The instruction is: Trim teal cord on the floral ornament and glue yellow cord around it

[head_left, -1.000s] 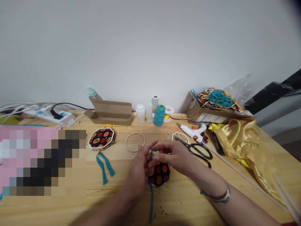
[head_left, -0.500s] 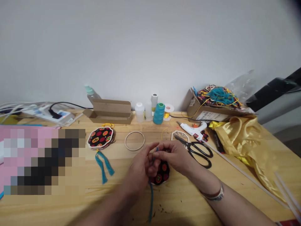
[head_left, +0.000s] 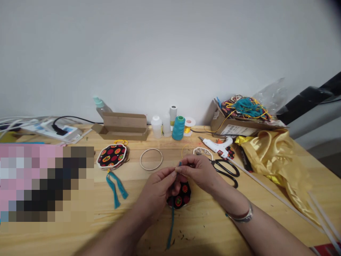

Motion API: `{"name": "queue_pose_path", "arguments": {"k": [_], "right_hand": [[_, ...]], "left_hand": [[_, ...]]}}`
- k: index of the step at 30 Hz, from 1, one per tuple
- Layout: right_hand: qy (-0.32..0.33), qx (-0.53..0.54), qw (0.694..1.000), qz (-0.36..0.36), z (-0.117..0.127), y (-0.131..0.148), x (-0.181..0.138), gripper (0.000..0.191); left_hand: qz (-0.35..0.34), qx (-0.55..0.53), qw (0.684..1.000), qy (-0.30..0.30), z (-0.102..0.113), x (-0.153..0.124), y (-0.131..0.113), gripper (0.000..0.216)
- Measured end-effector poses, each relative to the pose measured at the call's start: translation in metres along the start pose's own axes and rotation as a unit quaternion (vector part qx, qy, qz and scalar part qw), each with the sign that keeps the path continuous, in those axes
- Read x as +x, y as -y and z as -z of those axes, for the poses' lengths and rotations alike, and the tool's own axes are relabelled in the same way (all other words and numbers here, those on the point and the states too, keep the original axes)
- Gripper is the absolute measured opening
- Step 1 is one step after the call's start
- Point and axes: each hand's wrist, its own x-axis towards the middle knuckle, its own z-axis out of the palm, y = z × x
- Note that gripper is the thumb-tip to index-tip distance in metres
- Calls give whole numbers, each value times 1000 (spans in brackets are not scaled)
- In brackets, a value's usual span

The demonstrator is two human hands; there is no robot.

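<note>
My left hand [head_left: 160, 186] and my right hand [head_left: 198, 173] meet near the middle of the table, fingertips pinched together on a teal thread tassel [head_left: 171, 227]. A small teal end pokes up between the fingers, and the long strands hang below my left hand. Just under the hands lies a dark floral fabric piece [head_left: 185, 195], partly covered by them. Black-handled scissors [head_left: 226, 169] rest beside my right hand, their blades partly hidden. A thin wooden ring [head_left: 151, 159] lies beyond my left hand.
A floral ornament [head_left: 112, 156] with teal tassels lies left. Behind stand a cardboard box [head_left: 124, 133], bottles [head_left: 156, 128] and a teal thread cone [head_left: 178, 128]. To the right are a glue gun [head_left: 218, 145], gold cloth [head_left: 274, 156] and a filled carton [head_left: 231, 129].
My hands have shifted slightly, with the left fingers now stretched further toward the right fingertips at the tassel's top. The view has moved a little; the table items stay in place.
</note>
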Motion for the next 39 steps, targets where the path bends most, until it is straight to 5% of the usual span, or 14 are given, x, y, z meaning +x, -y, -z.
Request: {"name": "queue_pose_path", "arguments": {"k": [9, 13, 17, 22, 39], "right_hand": [[24, -43, 999, 13, 1, 1, 0, 19], [-32, -125, 990, 61, 3, 3, 2, 14], [-94, -355, 914, 175, 10, -2, 5, 10], [-16, -554, 800, 229, 10, -9, 7, 16], [25, -607, 757, 240, -1, -23, 11, 14]], "left_hand": [[-14, 60, 997, -37, -2, 0, -2, 21], [-18, 54, 996, -65, -1, 1, -2, 21], [-53, -47, 989, -126, 1, 3, -5, 15], [-78, -112, 976, -169, 3, 5, -8, 18], [-76, -127, 973, -175, 1, 3, -8, 17]]}}
